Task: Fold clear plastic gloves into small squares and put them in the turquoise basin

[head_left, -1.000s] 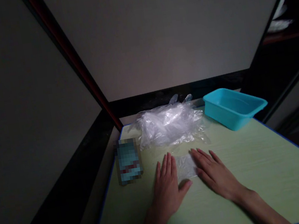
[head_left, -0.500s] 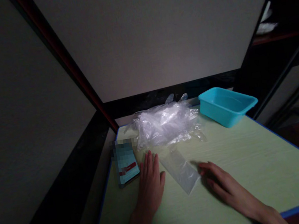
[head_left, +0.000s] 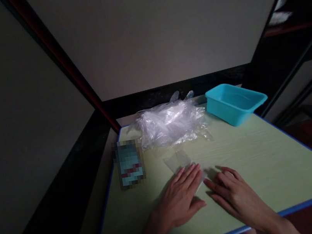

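Left grip point(head_left: 182, 196) now atop film point(head_left: 176, 160)

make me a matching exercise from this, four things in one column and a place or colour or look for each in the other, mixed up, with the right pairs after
Column one
1. tub
2. plastic heap
3. left hand
4. right hand

Column two
A. clear, crumpled and shiny
B. fingers partly bent, to the right of the other hand
C. turquoise
D. lying across part of a flat clear sheet

Right pairs: 1-C, 2-A, 3-D, 4-B
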Demonstrator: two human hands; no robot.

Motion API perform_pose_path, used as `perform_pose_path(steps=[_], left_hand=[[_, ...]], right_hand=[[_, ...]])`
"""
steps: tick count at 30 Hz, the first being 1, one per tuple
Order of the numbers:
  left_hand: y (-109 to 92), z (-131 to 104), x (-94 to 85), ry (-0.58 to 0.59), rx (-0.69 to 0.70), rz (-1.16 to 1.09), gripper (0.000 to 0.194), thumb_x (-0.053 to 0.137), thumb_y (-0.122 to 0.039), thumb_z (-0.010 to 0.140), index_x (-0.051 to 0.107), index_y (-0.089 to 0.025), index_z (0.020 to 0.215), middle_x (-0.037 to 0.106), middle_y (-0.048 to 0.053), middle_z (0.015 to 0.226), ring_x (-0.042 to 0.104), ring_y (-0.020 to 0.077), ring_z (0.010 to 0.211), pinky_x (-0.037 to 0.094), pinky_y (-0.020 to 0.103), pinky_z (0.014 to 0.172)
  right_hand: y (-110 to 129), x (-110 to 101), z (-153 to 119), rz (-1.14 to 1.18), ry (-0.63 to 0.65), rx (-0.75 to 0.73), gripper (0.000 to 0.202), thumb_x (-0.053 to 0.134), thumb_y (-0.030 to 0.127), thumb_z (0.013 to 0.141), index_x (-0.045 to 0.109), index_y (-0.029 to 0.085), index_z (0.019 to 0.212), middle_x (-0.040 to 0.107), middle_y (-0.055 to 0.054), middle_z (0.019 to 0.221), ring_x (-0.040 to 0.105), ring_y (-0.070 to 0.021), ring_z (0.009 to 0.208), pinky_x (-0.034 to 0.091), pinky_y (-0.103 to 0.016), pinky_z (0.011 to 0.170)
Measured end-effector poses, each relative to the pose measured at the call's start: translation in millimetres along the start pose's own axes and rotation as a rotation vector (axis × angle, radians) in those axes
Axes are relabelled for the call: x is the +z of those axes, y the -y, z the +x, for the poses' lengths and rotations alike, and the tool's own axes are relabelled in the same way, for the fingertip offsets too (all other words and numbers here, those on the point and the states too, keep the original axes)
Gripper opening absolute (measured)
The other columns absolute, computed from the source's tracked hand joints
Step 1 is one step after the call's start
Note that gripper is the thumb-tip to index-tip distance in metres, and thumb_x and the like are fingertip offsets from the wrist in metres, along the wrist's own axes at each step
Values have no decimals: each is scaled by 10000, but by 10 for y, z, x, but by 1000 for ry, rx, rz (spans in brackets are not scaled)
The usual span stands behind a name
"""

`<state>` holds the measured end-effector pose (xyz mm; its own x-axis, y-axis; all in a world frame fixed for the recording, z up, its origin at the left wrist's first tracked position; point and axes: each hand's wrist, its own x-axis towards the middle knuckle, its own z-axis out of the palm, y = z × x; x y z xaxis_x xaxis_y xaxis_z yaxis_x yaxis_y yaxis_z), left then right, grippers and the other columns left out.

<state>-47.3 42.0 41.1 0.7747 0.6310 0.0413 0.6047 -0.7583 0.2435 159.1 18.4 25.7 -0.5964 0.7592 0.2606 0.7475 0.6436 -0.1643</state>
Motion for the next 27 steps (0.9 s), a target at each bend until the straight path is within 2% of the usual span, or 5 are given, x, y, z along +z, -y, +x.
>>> perform_pose_path(steps=[10,15,23,27], left_hand=[[18,3,24,31,4,48,708,507,-396,804,116,-204,1362,109,30,1437,70,174,1309,88,345,1068],[24,0,21,44,13,62,728,536,-399,788,125,-214,1360,112,27,1438,63,180,1310,87,346,1067],[21,-27,16,49,-8,53,756,569,-399,763,141,-211,1357,100,23,1440,64,177,1311,86,348,1069],[27,-30,18,47,-6,39,736,576,-405,756,182,-214,1348,115,34,1438,74,186,1310,99,357,1068]], right_hand=[[24,5,19,-25,-67,55,358,486,326,825,507,214,1164,548,-45,855,498,-192,861,330,-428,911],[41,-9,29,-14,-48,85,344,501,333,818,532,193,1130,539,-43,837,496,-186,854,306,-426,938],[41,0,14,-9,-45,89,359,500,331,821,515,214,1160,545,-43,865,491,-189,871,311,-424,937],[42,18,2,-22,-87,85,384,487,307,831,482,197,1198,556,-49,873,498,-189,873,325,-424,922]])
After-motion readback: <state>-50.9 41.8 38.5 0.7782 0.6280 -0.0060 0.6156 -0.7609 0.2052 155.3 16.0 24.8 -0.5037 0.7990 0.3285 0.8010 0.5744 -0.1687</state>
